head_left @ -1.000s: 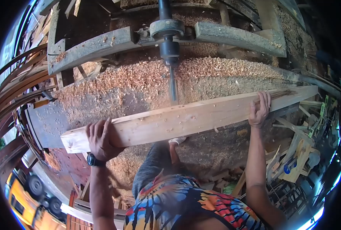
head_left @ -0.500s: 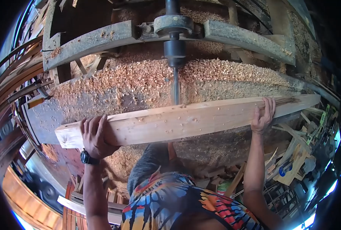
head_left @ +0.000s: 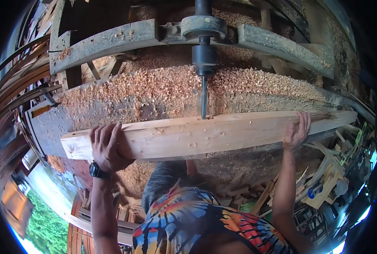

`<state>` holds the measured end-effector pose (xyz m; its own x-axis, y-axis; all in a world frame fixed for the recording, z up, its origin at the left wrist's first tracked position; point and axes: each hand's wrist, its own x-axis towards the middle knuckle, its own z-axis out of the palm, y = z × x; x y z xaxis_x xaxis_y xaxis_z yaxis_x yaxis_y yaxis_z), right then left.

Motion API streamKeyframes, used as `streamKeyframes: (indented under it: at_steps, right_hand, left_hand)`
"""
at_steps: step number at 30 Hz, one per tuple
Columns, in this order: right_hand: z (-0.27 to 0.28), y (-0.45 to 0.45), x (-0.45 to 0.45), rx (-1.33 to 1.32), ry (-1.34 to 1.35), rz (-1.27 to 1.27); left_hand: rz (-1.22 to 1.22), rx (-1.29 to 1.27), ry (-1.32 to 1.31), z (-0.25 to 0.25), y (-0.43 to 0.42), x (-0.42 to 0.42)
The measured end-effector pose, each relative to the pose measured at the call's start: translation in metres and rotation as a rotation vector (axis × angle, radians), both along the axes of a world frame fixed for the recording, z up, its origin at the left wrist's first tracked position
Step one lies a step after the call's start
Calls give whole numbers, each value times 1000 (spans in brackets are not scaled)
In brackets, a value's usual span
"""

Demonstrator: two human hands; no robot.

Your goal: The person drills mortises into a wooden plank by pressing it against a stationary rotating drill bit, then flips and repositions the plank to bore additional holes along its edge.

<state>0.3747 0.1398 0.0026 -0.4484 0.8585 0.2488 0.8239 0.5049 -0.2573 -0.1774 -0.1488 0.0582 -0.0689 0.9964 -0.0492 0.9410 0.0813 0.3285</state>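
A long pale wooden beam (head_left: 205, 135) lies across the chip-strewn work surface. My left hand (head_left: 108, 146), with a dark watch on its wrist, grips the beam near its left end, fingers over the top edge. Toward the right end, my right hand (head_left: 296, 130) holds the beam, its fingertips at the upper edge. A drill bit (head_left: 204, 99) hangs from a dark chuck (head_left: 204, 59), its tip at the beam's upper edge beside small holes. Whether the tip is inside the wood I cannot tell.
Wood chips (head_left: 163, 86) are heaped behind the beam. Beyond them runs a grey wooden frame (head_left: 108, 44) on both sides of the drill. Curved wood strips (head_left: 23, 76) are stacked at the left, and scrap wood (head_left: 324, 186) lies at the lower right.
The camera view has shifted, so the drill and frame appear farther right. The beam appears more level and farther left relative to the drill bit. Both hands have kept their hold.
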Motion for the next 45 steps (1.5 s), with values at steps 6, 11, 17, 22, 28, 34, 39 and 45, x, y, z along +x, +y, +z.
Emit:
streamKeyframes:
  at_steps: [6,11,17,22,28,34,39,45]
  right_hand:
    - [5,0,-4,-9,-18,-8]
    - [3,0,-2,-1,-32,-7]
    - [4,2,-4,-8,-22,-3]
    - [4,6,-4,-11,-26,2]
    - [4,9,-8,-17,-27,-2]
    - [3,17,-16,5,-25,-14]
    - [4,22,-18,-5,-32,-13]
    - [4,26,-21,-2,-12,-39]
  left_hand:
    - [-5,3,0,-2,0,-1]
    - [-9,1,-11,-2,0,-3]
    - [-14,1,-3,-1,5,-5]
    - [-20,17,-4,-5,8,-9]
    - [-29,12,-7,-7,13,-15]
    - [-48,31,-3,-5,33,-24]
    - [-58,12,15,-3,40,-26]
    - [-59,-19,18,-3,49,-31]
